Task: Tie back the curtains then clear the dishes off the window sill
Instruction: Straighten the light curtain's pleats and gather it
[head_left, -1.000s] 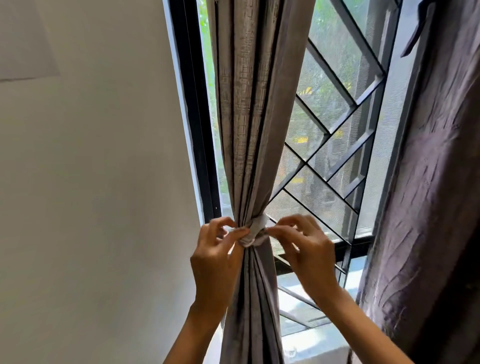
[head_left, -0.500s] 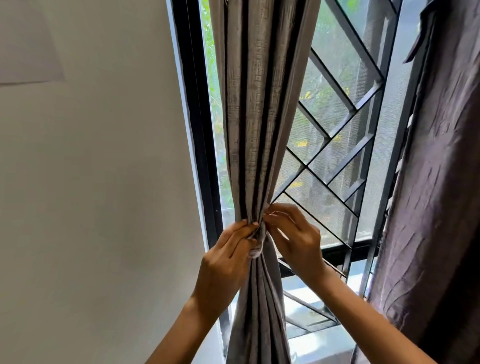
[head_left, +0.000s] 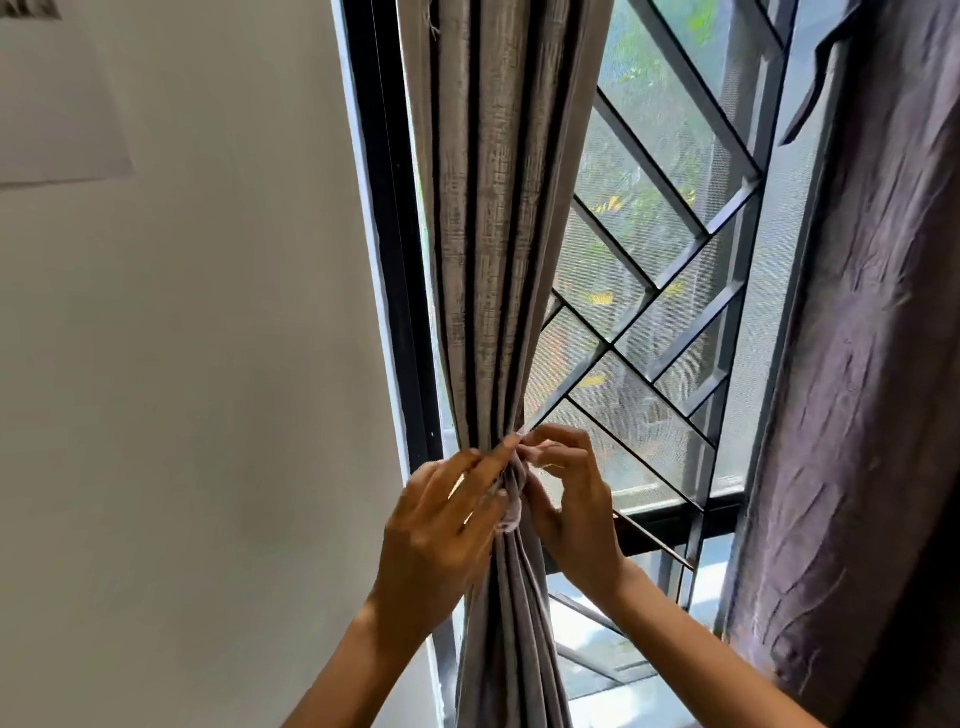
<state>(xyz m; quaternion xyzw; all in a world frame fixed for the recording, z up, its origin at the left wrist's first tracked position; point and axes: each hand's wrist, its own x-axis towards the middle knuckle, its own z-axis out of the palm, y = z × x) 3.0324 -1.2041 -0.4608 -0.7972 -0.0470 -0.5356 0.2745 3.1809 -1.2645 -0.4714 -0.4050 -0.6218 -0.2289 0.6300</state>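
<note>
A grey striped curtain (head_left: 488, 218) hangs gathered into a narrow bunch in front of the window. A pale fabric tie-back (head_left: 511, 512) is wrapped round its waist. My left hand (head_left: 441, 535) pinches the tie-back from the left, fingers pointing up and right. My right hand (head_left: 571, 499) pinches the tie's upper end from the right, fingers curled. The two hands meet at the knot. A second, dark purple curtain (head_left: 862, 364) hangs loose at the right edge. No dishes are in view.
A black window frame (head_left: 387, 260) runs down beside the white wall (head_left: 208, 364). Behind the curtain is a metal grille (head_left: 670, 270) with diagonal bars. A strip of white sill (head_left: 613, 701) shows at the bottom. A paper sheet (head_left: 52, 104) hangs on the wall.
Both hands have closed in on the tie-back; the flat band seen earlier is now bunched into a knot between my fingertips. The view has tilted slightly upward.
</note>
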